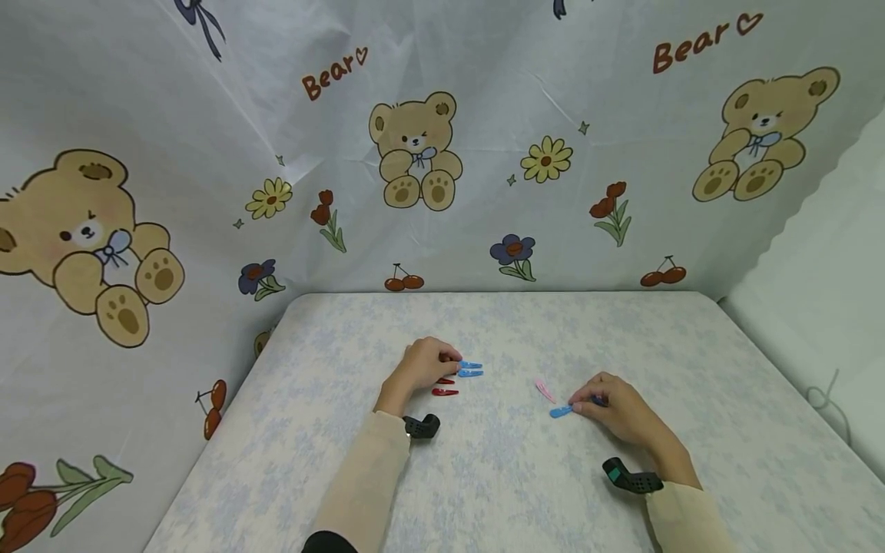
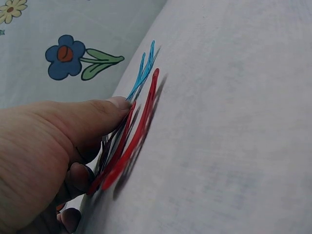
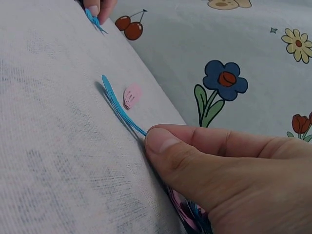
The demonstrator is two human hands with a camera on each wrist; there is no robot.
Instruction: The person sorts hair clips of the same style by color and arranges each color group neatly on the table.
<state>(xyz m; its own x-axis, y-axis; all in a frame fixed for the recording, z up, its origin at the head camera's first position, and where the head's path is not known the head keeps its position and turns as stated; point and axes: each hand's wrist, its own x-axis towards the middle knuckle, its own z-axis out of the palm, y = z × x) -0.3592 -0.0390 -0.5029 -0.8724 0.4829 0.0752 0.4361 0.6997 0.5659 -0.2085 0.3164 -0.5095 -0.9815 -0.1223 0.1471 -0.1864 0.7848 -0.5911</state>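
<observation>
My left hand (image 1: pixel 423 365) is at the left ends of two blue hair clips (image 1: pixel 472 373) lying side by side; thumb and fingertips pinch one. Beside that hand lie red hair clips (image 1: pixel 445 392), which in the left wrist view are a longer red clip (image 2: pixel 144 126) and others partly under the fingers. Across the table, my right hand (image 1: pixel 615 407) pinches the end of another blue hair clip (image 3: pixel 117 105) between thumb and forefinger. A pink hair clip (image 3: pixel 131 95) lies just past it. More pink and blue clips (image 3: pixel 187 209) show under the right palm, mostly hidden.
The table (image 1: pixel 498 476) has a pale mottled cover. Behind it hangs a cloth (image 1: pixel 484 246) printed with bears and flowers. A white surface with a thin cord (image 1: pixel 830 399) is off the right edge. A black band device (image 1: pixel 632 478) sits on the right wrist.
</observation>
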